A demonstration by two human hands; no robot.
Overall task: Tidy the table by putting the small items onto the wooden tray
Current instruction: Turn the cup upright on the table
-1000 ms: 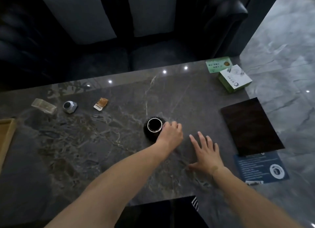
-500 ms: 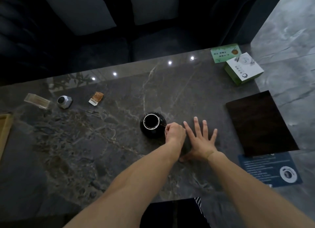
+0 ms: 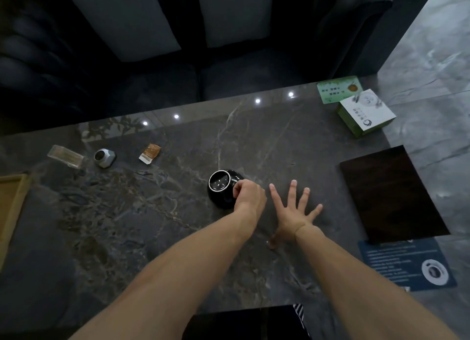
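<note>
A round black pot (image 3: 220, 190) with a white-rimmed mouth sits mid-table, tipped toward the left. My left hand (image 3: 249, 196) grips its right side with curled fingers. My right hand (image 3: 292, 211) lies flat beside it, fingers spread on the dark marble table (image 3: 152, 225). At the far left edge is a corner of the wooden tray (image 3: 11, 202). Near it lie a clear plastic box (image 3: 65, 156), a small grey hexagonal object (image 3: 104, 157) and an orange sachet (image 3: 150, 153).
A green-and-white box (image 3: 366, 116) and a green card (image 3: 339, 89) sit at the far right corner. A dark wooden board (image 3: 391, 194) and a blue leaflet (image 3: 407, 263) lie at the right. A dark sofa with grey cushions (image 3: 122, 19) stands behind the table.
My left hand has closed round the pot's right side and the pot has tilted leftward. My right hand slid closer to it and spread its fingers wider.
</note>
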